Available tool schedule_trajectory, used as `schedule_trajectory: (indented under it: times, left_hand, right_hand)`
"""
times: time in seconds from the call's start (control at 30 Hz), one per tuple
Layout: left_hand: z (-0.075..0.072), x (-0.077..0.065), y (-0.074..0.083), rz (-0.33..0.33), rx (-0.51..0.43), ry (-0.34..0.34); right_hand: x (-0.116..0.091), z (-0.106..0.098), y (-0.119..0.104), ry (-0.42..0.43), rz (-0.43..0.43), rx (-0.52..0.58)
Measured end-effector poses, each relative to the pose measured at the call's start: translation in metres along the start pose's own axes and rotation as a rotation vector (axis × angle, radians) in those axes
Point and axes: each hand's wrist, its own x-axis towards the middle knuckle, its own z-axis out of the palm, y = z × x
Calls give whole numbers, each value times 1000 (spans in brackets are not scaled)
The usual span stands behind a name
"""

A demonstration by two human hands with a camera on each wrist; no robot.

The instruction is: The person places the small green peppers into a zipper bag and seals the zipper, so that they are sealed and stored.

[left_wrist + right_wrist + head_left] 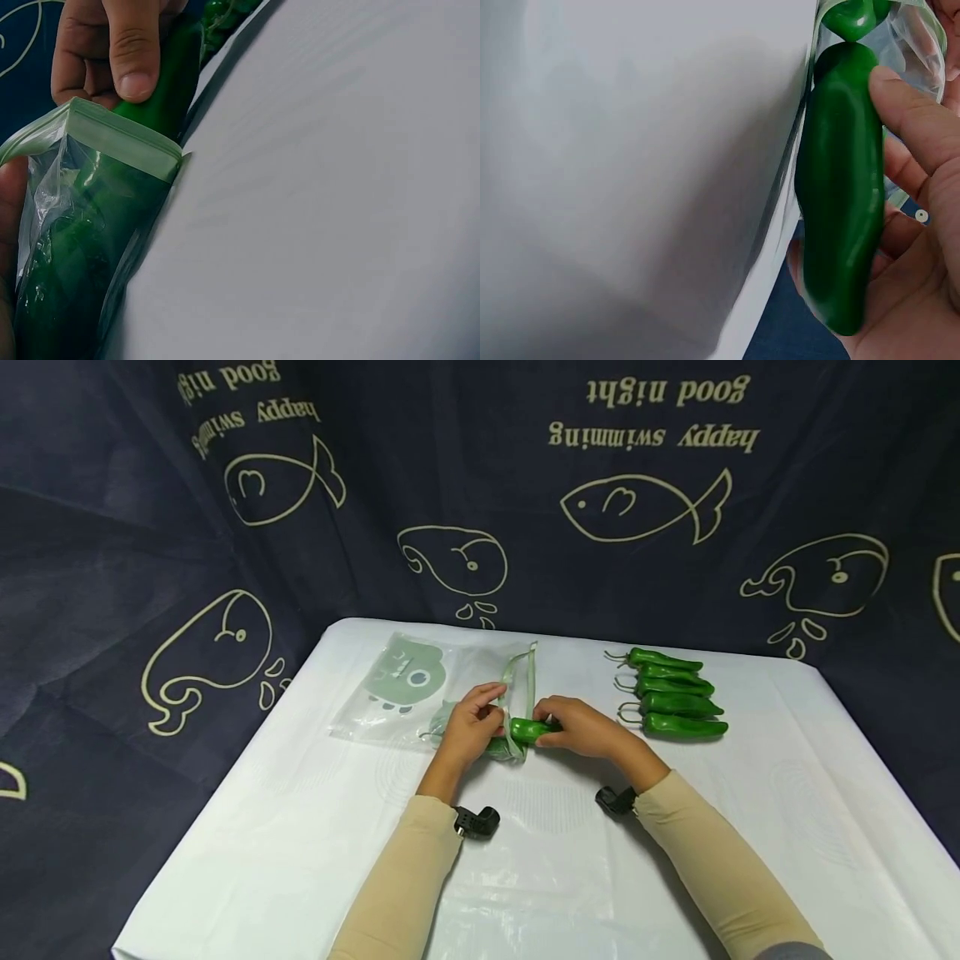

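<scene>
My right hand (573,725) grips a green chili pepper (840,187) between thumb and fingers. The pepper's front end is at the mouth of a clear zip bag (124,146) with a pale green seal strip. In the head view my left hand (471,725) lies over the bag beside its mouth, fingers bent, holding the edge; its grip is partly hidden. Inside the bag, below the left hand, lies another green pepper (56,292), seen through the plastic. A green cartoon print (408,672) covers the bag's far left part.
Several green peppers (678,704) lie in a stacked row at the right, stems pointing left. The table has a white cover (780,843). A dark curtain (465,460) with fish drawings hangs behind it. Each wrist wears a black camera (477,822).
</scene>
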Motion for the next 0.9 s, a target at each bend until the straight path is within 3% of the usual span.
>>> schedule_trajectory:
  times: [0.9]
  left_hand:
    - [0,-2,2,12,1,-12]
  right_hand:
    - [1,-1,3,-108,36,18]
